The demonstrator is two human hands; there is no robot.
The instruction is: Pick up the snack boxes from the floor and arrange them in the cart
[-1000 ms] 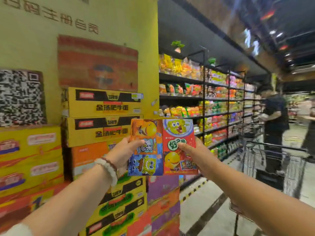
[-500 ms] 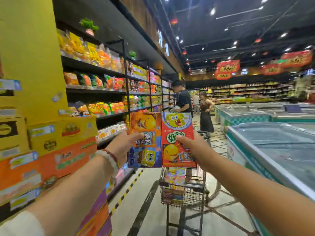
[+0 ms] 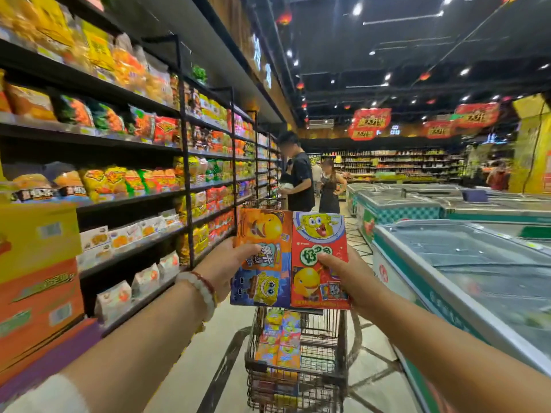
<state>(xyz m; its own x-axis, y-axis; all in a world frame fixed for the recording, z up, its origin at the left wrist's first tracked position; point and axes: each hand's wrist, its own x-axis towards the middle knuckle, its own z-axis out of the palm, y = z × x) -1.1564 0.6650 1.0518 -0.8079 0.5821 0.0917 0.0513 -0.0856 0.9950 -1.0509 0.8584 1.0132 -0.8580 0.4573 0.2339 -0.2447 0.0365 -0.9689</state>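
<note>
Two flat cardboard snack boxes are held up side by side in front of the camera, above a black wire shopping cart (image 3: 298,380) that stands in the aisle below them. The left hand (image 3: 228,263) grips the orange-and-blue snack box (image 3: 262,259) at its left edge, thumb curled across the printed front and the other fingers hidden behind it; a white bead bracelet with a thin red band (image 3: 200,290) circles that wrist. The right hand (image 3: 347,278) pinches the red snack box with a yellow cartoon sponge figure (image 3: 317,234), its thumb pressed on the front near the green lettering and the rest of the fingers behind the lower right corner. The two boxes stand upright with their inner edges touching, so that they read as one panel. Inside the cart's basket several more colourful snack boxes (image 3: 280,338) of the same kind stand packed together along its left side, while the right side of the basket shows bare wire. To the left runs a long black store shelf (image 3: 134,144) filled with bright snack bags, and stacked yellow and orange cardboard cartons (image 3: 35,263) sit at the near left. To the right a row of glass-topped chest freezers (image 3: 477,263) lines the aisle. Farther down the aisle a person in a dark shirt (image 3: 299,180) stands at the shelf, another person in a dark dress (image 3: 329,186) just beyond.
</note>
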